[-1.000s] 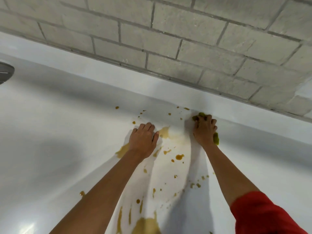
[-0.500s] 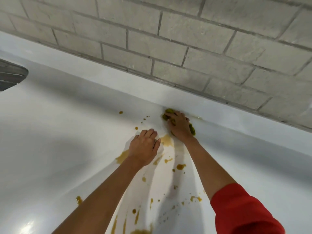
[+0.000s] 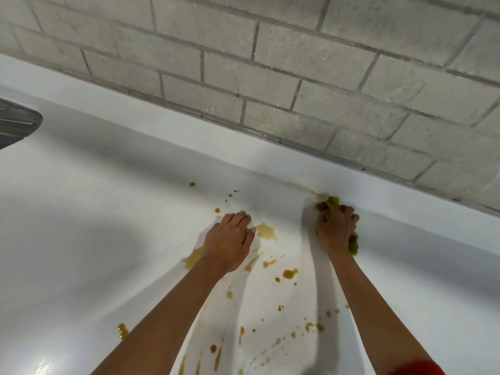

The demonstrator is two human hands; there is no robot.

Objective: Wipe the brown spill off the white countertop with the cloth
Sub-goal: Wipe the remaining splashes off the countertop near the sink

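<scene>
Green cloth [image 3: 353,244] bunched under right hand [image 3: 335,228], gripped by curled fingers, pressed onto white countertop [image 3: 108,212] at back edge, just below brick wall [image 3: 270,63]. Brown spill [image 3: 266,231] scattered in blotches and drops around both arms. Left hand [image 3: 230,239] laid on countertop, fingers nearly straight, close together, holding nothing, blotches just beside it. Red sleeve [image 3: 422,368] seen bottom right.

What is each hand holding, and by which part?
The right hand grips the green cloth, bunched under its palm; which part cannot be told. The left hand holds nothing and rests on the countertop.
</scene>
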